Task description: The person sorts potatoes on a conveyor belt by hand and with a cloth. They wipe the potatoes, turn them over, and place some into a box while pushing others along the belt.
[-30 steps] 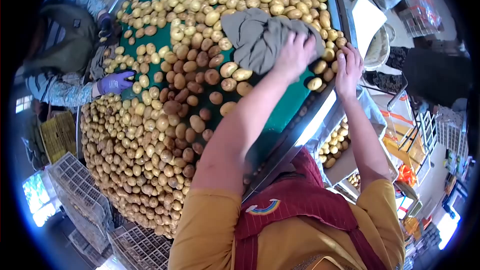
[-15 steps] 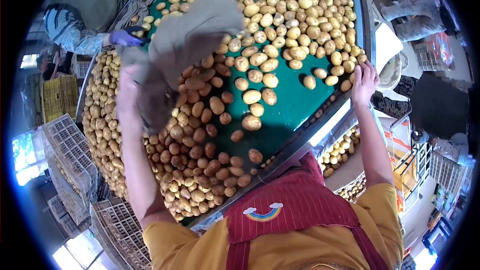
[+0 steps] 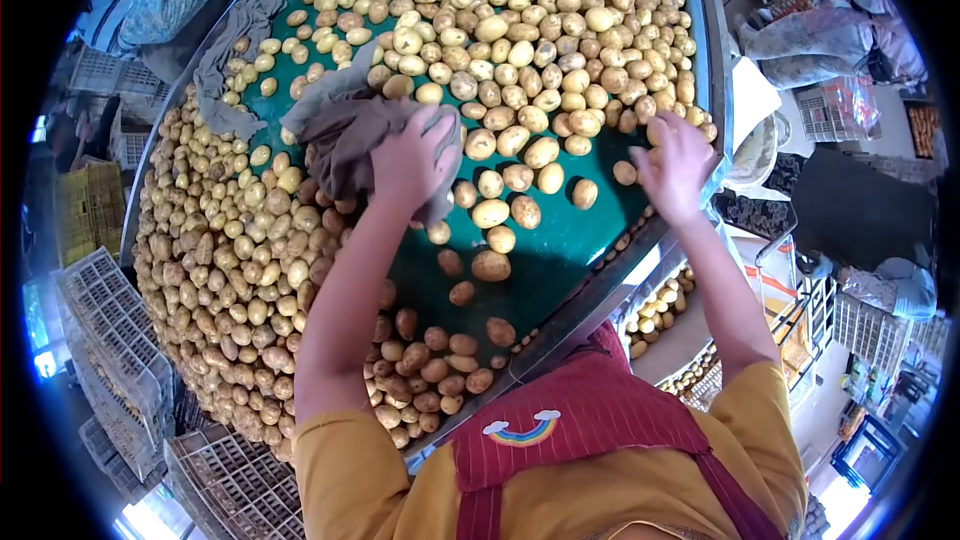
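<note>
My left hand (image 3: pixel 408 162) is closed on a crumpled grey-brown cloth (image 3: pixel 345 140), which spreads over potatoes and the green surface. My right hand (image 3: pixel 676 168) is at the right edge of the sorting table, its fingers curled round a potato (image 3: pixel 655 130) that is partly hidden by them. Another potato (image 3: pixel 625 173) lies just left of that thumb. Loose potatoes (image 3: pixel 490 213) are scattered over the green belt (image 3: pixel 590 250) between my hands. A second grey cloth (image 3: pixel 228 65) lies along the table's far left side.
A large heap of potatoes (image 3: pixel 230 310) covers the left side, and more potatoes (image 3: pixel 570 15) crowd the far end. Plastic crates (image 3: pixel 235 480) stand at the left. A metal rim (image 3: pixel 600 290) borders the near side. Another person's sleeve (image 3: pixel 180 5) shows at upper left.
The cloth in my left hand has swung down and right onto the belt, exposing the left heap. My right hand has moved left from the rim and curled its fingers. The other person's gloved hands have withdrawn.
</note>
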`<action>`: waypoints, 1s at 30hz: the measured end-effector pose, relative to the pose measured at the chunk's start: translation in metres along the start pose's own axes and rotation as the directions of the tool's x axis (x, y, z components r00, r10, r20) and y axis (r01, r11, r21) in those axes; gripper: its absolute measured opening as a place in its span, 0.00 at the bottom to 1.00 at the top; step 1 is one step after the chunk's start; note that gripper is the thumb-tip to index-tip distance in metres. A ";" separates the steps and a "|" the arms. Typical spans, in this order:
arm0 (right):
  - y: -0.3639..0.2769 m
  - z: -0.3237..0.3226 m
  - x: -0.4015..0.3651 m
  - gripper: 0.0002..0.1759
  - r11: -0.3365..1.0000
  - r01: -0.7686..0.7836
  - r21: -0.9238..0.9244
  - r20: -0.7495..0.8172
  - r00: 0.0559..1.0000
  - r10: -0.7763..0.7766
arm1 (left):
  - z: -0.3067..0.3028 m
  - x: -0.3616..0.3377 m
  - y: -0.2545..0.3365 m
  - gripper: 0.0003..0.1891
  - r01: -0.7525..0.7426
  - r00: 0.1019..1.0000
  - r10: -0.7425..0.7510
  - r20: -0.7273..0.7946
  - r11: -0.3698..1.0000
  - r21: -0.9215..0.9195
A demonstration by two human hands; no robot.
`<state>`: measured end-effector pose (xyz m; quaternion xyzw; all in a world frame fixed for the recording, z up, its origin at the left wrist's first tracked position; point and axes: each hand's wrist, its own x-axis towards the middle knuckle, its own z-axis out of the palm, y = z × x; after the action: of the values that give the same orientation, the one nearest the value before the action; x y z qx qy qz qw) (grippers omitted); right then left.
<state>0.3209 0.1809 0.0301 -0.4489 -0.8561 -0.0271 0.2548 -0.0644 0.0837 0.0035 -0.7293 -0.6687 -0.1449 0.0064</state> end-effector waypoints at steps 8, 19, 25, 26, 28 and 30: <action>-0.148 0.098 0.085 0.11 0.969 0.242 0.040 0.442 0.866 -0.235 | -0.142 -0.170 0.029 0.12 0.726 0.592 -0.707 0.386 0.261 -0.636; -0.148 0.072 0.043 0.12 0.537 -0.241 0.809 0.356 0.927 -0.120 | -0.242 -0.294 0.008 0.14 0.780 0.511 -0.842 0.172 0.538 0.319; -0.091 0.010 0.016 0.12 -0.557 -0.685 0.469 0.860 0.497 0.113 | -0.127 -0.125 0.000 0.20 0.419 0.904 -0.400 0.151 0.899 -0.128; -0.069 0.014 0.017 0.12 -0.345 -0.755 0.558 0.828 0.531 0.177 | -0.105 -0.097 0.002 0.24 0.333 0.939 -0.317 0.136 0.936 -0.113; -0.043 0.024 0.032 0.12 0.154 -0.753 0.640 0.696 0.652 0.301 | -0.057 -0.057 0.014 0.31 0.247 0.962 -0.240 0.129 0.968 -0.035; -0.028 0.040 0.060 0.13 0.629 -0.555 0.544 0.472 0.823 0.318 | -0.019 -0.041 0.043 0.36 0.248 0.948 -0.256 0.190 0.966 0.067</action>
<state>0.2544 0.2200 0.0278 -0.5232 -0.7011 0.4164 0.2475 -0.0292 0.0351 0.0209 -0.6483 -0.7566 -0.0574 -0.0629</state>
